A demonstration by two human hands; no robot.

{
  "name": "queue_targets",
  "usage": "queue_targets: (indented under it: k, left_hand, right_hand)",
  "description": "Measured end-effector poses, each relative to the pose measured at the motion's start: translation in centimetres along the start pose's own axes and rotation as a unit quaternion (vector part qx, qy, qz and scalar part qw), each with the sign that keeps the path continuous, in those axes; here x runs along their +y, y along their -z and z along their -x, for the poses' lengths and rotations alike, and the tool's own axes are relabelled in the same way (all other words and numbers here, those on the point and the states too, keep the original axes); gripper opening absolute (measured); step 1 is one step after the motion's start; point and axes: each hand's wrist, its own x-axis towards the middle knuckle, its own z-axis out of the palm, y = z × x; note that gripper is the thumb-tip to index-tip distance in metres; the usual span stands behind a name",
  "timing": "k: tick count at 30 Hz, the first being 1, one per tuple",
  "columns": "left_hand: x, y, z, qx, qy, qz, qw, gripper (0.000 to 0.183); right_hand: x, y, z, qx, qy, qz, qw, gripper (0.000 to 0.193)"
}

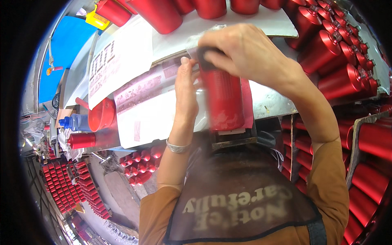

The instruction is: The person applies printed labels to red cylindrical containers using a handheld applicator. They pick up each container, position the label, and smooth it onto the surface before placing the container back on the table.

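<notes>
A red metallic cylinder (226,100) lies in front of me, its near end over a dark frame (234,143) at the table edge. My right hand (247,53) is closed around a black block-like tool (203,54), blurred by motion, at the cylinder's far end. Clear, wrinkled film (193,43) shows beside that tool. Along the cylinder's left side, my left hand (187,92) points away from me, thumb up, fingertips bent toward the tool. What those fingertips pinch is partly hidden. Pale printed marks show on the cylinder's near part.
Printed sheets (122,59) cover the table at left, near a red cup (102,114) and a blue bottle (79,122). Red containers (157,14) line the far edge. Red bottles (322,51) crowd the right, above racks of red cylinders (373,143).
</notes>
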Motion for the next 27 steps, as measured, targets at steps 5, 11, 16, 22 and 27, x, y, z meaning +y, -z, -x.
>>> queue_targets:
  k: [5, 11, 16, 22, 27]
  left_hand:
    - [0.1, 2.2, 0.5, 0.074, -0.097, -0.022, 0.992, 0.053]
    - [1.3, 2.7, -0.6, 0.074, -0.258, -0.045, 0.962, 0.034]
    - [3.2, 2.5, -3.4, 0.022, -0.329, -0.229, 0.916, 0.030]
    - [5.2, 0.4, -8.3, -0.097, -0.399, -0.412, 0.813, 0.028]
    - [6.1, -0.9, -9.7, -0.148, -0.263, -0.510, 0.806, 0.033]
  right_hand:
    - [-3.7, 0.1, 0.7, 0.052, 0.003, 0.051, 0.997, 0.022]
    - [-3.2, 0.9, 1.3, -0.016, -0.084, -0.082, 0.993, 0.020]
    - [-3.5, 0.9, 3.4, 0.055, -0.019, -0.102, 0.993, 0.024]
    - [-2.2, 1.6, 3.6, 0.092, -0.168, -0.206, 0.960, 0.014]
    - [-2.6, 0.5, 6.3, 0.131, 0.045, -0.226, 0.964, 0.031]
